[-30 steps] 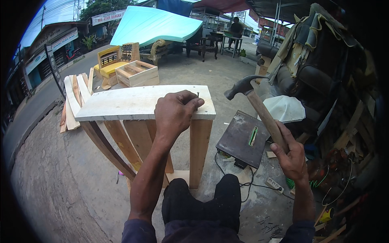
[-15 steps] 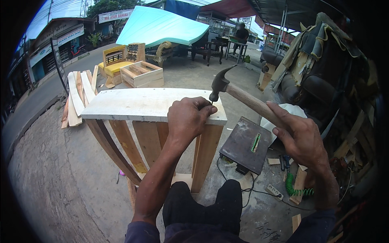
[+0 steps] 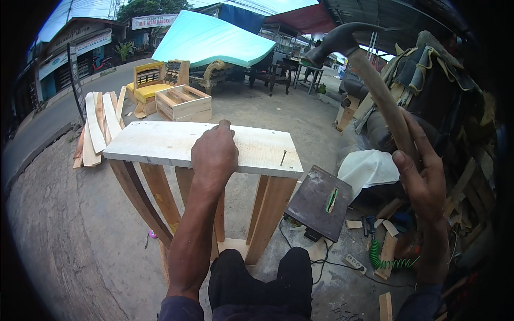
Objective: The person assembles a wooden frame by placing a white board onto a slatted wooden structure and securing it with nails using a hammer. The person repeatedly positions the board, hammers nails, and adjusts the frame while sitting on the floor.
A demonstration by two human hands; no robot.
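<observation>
A raised claw hammer (image 3: pixel 375 80) is in my right hand (image 3: pixel 425 176), which is closed round its wooden handle. Its dark head is up and away from the board. My left hand (image 3: pixel 215 152) presses on the white wooden board (image 3: pixel 155 140), fingers curled; anything inside them is hidden. That board lies across the top of a slatted wooden frame (image 3: pixel 267 214) standing before my knees. Near the board's right end, a nail (image 3: pixel 283 157) stands up out of the wood, touched by neither hand.
A dark table saw (image 3: pixel 324 200) stands right of the frame, with a white cloth (image 3: pixel 369 174) behind it. Lower right are a power strip (image 3: pixel 354 263), a green coiled hose (image 3: pixel 383 259) and wood scraps. Planks (image 3: pixel 99 125) lean at left, near a wooden crate (image 3: pixel 184 107).
My left hand has let go of the nail and moved left along the board. The hammer has risen away from the nail, up and to the right.
</observation>
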